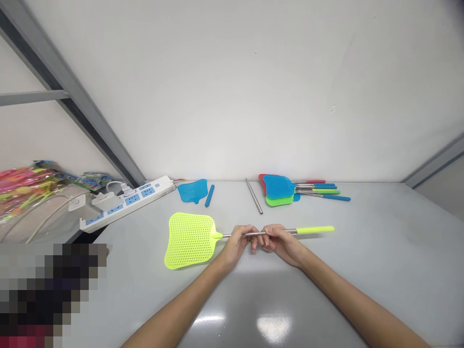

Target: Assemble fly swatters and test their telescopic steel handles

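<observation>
Both hands hold a yellow fly swatter (pixel 191 240) level above the grey table, its perforated head to the left and its yellow grip to the right. My left hand (pixel 237 244) pinches the thin metal rod near the head. Further right along the rod, my right hand (pixel 282 241) closes on it short of the grip. Behind the swatter lie a loose blue swatter head (pixel 192 191), a blue handle grip (pixel 209 195) and a bare metal rod (pixel 254 196). A pile of fly swatters (pixel 278 186) in blue, green and red rests to the right of these.
A white power strip (pixel 136 199) with chargers plugged in lies along the left edge of the table (pixel 380 241). Beyond it are colourful items in clear plastic (pixel 29 188). A white wall (pixel 271 96) stands behind the table, with grey frame posts at both sides.
</observation>
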Tool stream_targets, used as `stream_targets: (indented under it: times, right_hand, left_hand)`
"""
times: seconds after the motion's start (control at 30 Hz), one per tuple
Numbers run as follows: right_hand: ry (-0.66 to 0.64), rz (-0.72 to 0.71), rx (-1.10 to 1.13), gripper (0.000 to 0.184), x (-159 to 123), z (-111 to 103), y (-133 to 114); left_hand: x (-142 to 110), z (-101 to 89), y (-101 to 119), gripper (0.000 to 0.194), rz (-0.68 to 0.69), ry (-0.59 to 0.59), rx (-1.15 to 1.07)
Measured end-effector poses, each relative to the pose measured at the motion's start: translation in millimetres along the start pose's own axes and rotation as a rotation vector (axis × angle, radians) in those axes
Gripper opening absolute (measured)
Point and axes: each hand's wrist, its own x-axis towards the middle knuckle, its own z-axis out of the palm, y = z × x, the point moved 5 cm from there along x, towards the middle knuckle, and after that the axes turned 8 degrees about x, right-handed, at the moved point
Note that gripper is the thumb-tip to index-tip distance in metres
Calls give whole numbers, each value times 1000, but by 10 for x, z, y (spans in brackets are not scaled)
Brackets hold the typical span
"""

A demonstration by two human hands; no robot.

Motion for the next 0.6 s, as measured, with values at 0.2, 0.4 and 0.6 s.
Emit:
stream_targets:
  times: [0.2,0.4,0.6]
  right_hand:
    - [7,-22,-3,28,-4,23,-14]
    - [8,-16,-11,28,6,-11,8]
    - [-7,-19,-3,29,8,-31,17]
  left_hand:
    - [7,1,-10,36,15,-9,-14]
    - [19,-1,4,34,50,-13,10]
    - [7,-1,31,34,73,-41,45]
